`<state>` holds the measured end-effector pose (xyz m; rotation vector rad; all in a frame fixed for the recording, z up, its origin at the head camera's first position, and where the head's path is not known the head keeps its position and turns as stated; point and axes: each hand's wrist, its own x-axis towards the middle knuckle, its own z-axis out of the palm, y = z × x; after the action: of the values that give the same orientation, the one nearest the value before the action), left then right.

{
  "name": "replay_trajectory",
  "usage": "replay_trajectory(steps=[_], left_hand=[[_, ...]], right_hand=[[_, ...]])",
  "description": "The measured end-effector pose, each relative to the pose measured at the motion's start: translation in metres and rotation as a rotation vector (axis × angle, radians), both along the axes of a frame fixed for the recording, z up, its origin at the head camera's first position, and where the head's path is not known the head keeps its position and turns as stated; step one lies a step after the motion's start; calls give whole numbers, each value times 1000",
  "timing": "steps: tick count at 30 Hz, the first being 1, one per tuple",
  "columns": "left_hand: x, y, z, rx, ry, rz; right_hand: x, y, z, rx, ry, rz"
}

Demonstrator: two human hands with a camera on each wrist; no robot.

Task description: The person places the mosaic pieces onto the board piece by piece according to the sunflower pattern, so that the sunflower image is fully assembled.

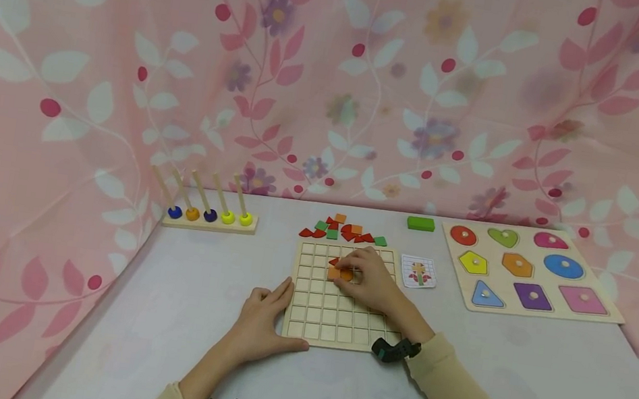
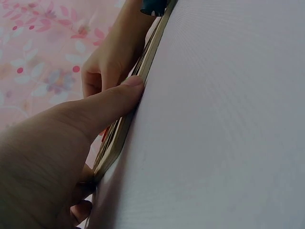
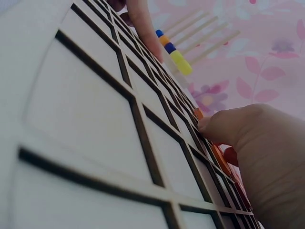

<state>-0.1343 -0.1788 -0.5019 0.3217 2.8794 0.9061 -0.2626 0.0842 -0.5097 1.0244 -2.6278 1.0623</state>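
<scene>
The wooden grid board (image 1: 315, 315) lies flat on the table with rows of square cells. At its lower left corner rests my left hand (image 1: 260, 327), thumb along the front edge and fingers against the left side. In the left wrist view the thumb (image 2: 112, 98) lies nearly straight on the board's edge. Over the upper middle cells, my right hand (image 1: 369, 280) pinches an orange square tile (image 1: 333, 274) between thumb and fingertips. Just beside that tile an orange round piece (image 1: 347, 276) sits partly under the fingers, and a red piece (image 1: 334, 261) shows above.
Several loose red, green and orange pieces (image 1: 332, 234) lie behind the board. A pattern card (image 1: 418, 273) is to its right, with a green block (image 1: 421, 224) farther back. A shape puzzle (image 1: 532, 257) occupies the right, a peg stand (image 1: 212, 224) the back left.
</scene>
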Motion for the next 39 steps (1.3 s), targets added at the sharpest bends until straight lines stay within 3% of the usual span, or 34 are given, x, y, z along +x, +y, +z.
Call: replay_trajectory(steps=[12,39], left_hand=[[-2,1,0,8,-6,3],[-1,1,2,-2,6,-1]], right_hand=[[1,-1,2,-25,48,34],[3,-6,2,-52,13,10]])
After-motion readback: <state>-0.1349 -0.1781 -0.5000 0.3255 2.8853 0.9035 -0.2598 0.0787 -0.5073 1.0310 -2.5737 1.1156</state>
